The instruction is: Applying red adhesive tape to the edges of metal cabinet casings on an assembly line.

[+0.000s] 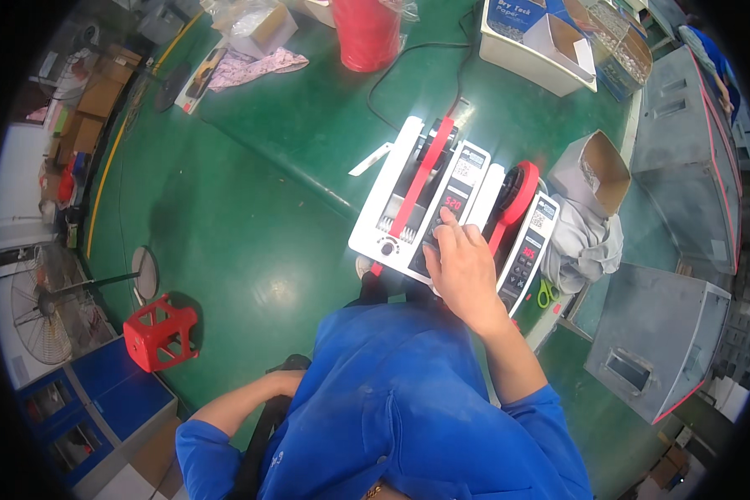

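Two white tape machines stand side by side on the green work surface [283,233]. The left machine [367,233] carries a strip of red tape [421,179] along its middle, and its panel display is lit red. My right hand [462,262] lies over this panel, index finger stretched to just below the display, and holds nothing. Partly behind that hand is the right machine [521,267], with a red reel [517,196] and its own lit display. My left forearm [242,400] reaches to my waist; the fingers of my left hand are hidden by my blue clothing.
Right of the machines are an open carton [596,175], a grey cloth [579,246] and green-handled scissors [547,293]. A white bin [525,62], a red wrapped roll [365,33] and a patterned cloth [258,68] lie farther back. Left stands a red stool [160,333]; grey metal cabinets [654,342] stand right.
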Demonstrator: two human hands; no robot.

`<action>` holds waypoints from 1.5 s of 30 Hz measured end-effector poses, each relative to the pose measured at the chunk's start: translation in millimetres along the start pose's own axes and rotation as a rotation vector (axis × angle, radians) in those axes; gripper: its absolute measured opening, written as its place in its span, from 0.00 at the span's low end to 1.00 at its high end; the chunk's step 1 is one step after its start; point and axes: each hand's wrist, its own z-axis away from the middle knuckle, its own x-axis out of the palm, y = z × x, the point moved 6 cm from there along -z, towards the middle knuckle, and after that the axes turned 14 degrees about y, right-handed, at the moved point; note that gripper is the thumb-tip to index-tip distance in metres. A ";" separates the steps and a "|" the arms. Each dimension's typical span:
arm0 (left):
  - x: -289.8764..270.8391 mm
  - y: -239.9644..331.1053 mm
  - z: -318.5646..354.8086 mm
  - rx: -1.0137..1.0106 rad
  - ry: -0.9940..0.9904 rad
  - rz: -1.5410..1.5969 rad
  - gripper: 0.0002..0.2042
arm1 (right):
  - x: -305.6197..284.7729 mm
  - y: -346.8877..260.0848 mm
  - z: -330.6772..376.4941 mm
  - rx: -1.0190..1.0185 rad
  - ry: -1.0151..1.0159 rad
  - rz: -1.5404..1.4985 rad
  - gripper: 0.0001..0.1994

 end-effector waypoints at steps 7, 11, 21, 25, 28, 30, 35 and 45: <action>-11.4 25.8 8.3 0.060 0.000 -0.016 0.24 | 1.9 -1.5 0.2 -0.003 -0.021 0.021 0.13; -14.7 33.3 11.0 0.048 -0.016 0.010 0.24 | 1.2 -1.5 -0.4 0.004 -0.022 0.017 0.13; -2.6 6.3 4.2 -0.026 -0.011 -0.020 0.26 | -7.0 0.2 7.2 0.016 0.058 -0.031 0.15; -0.6 6.7 3.5 -0.039 -0.046 -0.035 0.26 | -9.2 6.7 9.7 0.032 0.070 -0.031 0.15; -0.5 7.6 3.8 -0.028 -0.022 -0.032 0.26 | -9.5 5.4 8.9 0.003 0.074 -0.009 0.15; -2.2 9.9 4.7 -0.031 0.001 -0.034 0.26 | -8.4 6.2 9.5 0.002 0.060 0.002 0.14; -6.1 20.5 8.0 -0.053 0.006 -0.013 0.26 | -7.9 4.2 8.3 -0.015 0.019 0.042 0.13; -3.1 16.6 6.7 -0.040 0.002 -0.020 0.27 | -6.3 4.5 8.0 0.000 0.001 0.052 0.14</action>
